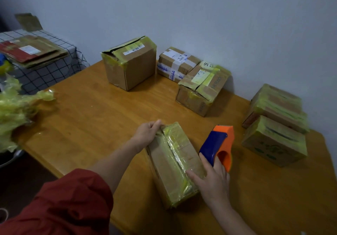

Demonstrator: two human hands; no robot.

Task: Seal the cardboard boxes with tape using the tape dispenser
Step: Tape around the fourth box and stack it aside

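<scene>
A long cardboard box (169, 160) wrapped in yellowish tape lies near the front edge of the wooden table (94, 118). My left hand (148, 132) grips the box's far left corner. My right hand (213, 182) holds the orange and blue tape dispenser (218, 143) by its handle, just right of the box, while its thumb presses on the box's near top. The dispenser's front end stands clear of the box.
Several other taped boxes stand along the wall: a tall one (130, 62), a small one (176, 63), one beside it (202, 88), and more at the right (275, 125). Crumpled yellow tape (16, 110) lies at the left edge. Flattened cardboard (31, 51) rests on a checked cloth.
</scene>
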